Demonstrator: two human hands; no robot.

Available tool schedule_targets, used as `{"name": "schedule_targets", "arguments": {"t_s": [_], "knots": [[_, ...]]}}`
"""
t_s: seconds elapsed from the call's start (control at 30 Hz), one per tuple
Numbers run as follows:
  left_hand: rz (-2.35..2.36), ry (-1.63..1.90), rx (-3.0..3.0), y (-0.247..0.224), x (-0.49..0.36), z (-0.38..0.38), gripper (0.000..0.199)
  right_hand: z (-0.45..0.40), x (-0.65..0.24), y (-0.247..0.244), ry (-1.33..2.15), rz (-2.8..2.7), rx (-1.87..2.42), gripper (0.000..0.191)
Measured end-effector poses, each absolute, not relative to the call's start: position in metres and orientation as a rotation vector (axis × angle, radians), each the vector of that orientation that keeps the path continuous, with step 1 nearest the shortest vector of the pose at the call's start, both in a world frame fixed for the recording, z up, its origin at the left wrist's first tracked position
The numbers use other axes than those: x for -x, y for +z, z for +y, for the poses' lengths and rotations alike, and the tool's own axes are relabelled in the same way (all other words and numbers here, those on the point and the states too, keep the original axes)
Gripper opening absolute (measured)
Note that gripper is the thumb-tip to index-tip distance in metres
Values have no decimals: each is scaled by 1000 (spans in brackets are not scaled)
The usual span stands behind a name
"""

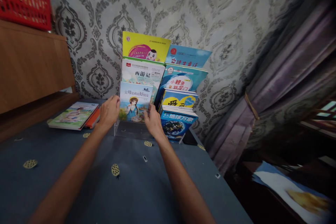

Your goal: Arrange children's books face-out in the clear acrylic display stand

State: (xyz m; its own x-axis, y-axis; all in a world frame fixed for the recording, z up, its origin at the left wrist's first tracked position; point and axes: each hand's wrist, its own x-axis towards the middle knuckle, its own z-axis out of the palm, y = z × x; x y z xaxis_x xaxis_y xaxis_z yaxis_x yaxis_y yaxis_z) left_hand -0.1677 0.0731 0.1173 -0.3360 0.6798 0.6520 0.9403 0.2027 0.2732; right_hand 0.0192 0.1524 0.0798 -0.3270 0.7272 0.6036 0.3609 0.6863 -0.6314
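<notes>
A light blue children's book, with a girl in a yellow hat on its cover, stands upright in the front left tier of a clear acrylic book rack. My left hand is closed at the book's left edge, its fingertips partly hidden. At the lower right edge, my right hand grips the same book, thumb toward the cover. Behind it rise a white book and a yellow-green book. The rack's right column holds several books, including a blue one with a globe at the front.
On the left, a green-covered book lies over an orange one, beside a wooden cabinet bearing a red basket. A dark blue patterned cloth covers the table. A purple curtain hangs at the right.
</notes>
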Motion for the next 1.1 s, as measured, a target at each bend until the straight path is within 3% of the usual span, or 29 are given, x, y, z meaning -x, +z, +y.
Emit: {"name": "schedule_targets", "arguments": {"t_s": [1.1], "knots": [[-2211,-962,1475,126,170,67,32,149,-21,86,446,-1988,833,49]]}}
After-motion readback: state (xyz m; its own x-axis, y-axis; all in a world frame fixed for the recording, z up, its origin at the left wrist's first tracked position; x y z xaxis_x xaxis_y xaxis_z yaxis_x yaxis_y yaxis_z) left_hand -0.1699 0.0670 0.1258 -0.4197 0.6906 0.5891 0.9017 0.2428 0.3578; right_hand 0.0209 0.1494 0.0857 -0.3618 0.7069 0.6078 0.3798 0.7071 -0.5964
